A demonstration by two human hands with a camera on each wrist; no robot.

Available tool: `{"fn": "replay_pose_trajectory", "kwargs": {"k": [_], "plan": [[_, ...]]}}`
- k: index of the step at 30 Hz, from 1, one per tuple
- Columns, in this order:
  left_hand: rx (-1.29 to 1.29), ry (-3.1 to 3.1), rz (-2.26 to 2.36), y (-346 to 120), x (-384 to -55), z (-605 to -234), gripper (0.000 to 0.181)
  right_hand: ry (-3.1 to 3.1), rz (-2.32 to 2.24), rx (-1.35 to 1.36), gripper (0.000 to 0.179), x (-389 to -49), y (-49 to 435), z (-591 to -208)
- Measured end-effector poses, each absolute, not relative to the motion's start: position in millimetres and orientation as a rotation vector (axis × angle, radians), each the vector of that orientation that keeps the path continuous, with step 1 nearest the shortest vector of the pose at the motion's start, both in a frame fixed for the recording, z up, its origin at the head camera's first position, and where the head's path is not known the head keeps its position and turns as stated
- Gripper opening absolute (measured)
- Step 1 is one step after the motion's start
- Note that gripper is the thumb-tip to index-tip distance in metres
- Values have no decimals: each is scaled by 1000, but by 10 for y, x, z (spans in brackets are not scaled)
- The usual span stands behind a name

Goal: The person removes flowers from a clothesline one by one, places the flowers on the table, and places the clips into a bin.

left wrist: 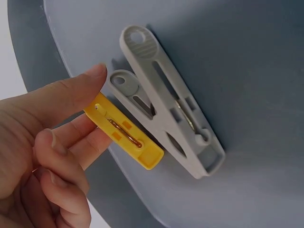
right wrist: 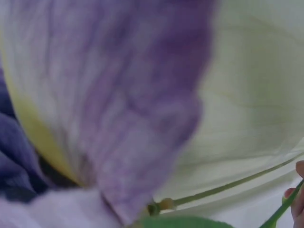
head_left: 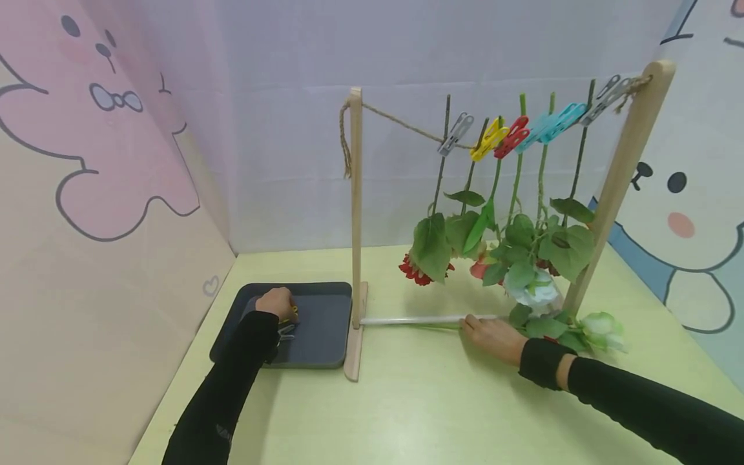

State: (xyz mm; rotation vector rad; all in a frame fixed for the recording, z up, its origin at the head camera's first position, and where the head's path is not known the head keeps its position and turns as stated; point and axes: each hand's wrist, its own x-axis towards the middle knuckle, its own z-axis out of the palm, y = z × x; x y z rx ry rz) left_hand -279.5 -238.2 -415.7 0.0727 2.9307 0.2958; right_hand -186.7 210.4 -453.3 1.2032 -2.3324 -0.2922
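Observation:
In the left wrist view, my left hand (left wrist: 52, 152) pinches a yellow clothespin (left wrist: 126, 133) between thumb and fingers. A grey clothespin (left wrist: 175, 104) lies right beside it on the dark grey tray (head_left: 322, 336). My right hand (head_left: 494, 339) pinches the green stem (head_left: 438, 326) of an artificial flower low at the table, alongside the white rod (head_left: 401, 320). To the right of that wrist lies a pale green-white bloom (head_left: 601, 330) with leaves. A blurred purple petal (right wrist: 123, 95) covers much of the right wrist view, where only fingertips (right wrist: 298, 204) show at the edge.
A wooden stand with left post (head_left: 356, 213) and right post (head_left: 622, 174) carries a twine line (head_left: 401, 124). Several flowers hang heads-down from it by coloured clothespins, among them a red flower (head_left: 418, 271) and a white-blue flower (head_left: 531, 287). Printed curtains surround the table (head_left: 407, 413).

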Motion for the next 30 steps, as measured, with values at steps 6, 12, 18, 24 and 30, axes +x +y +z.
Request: {"fn": "replay_pose_trajectory", "kwargs": {"k": [6,12,18,24,30], "plan": [[66,2927,297,-2382,-2825,-4149,20,-2394,-250,1171,37,-1868,2069,-4472],[93,2918,302,-2374,-2806,-4096,25,-2375,-263,1145,37,-1844,2047,-4452],[107,2911,308,-2359,-2798,-4031,23,-2338,-277,1147,40,-1841,2012,-4440],[105,2909,310,-2336,-2812,-4003,25,-2301,-246,1139,39,-1863,1983,-4457],[116,2907,290,-2308,-2815,-3975,22,-2375,-235,1127,36,-1872,1963,-4405]]}}
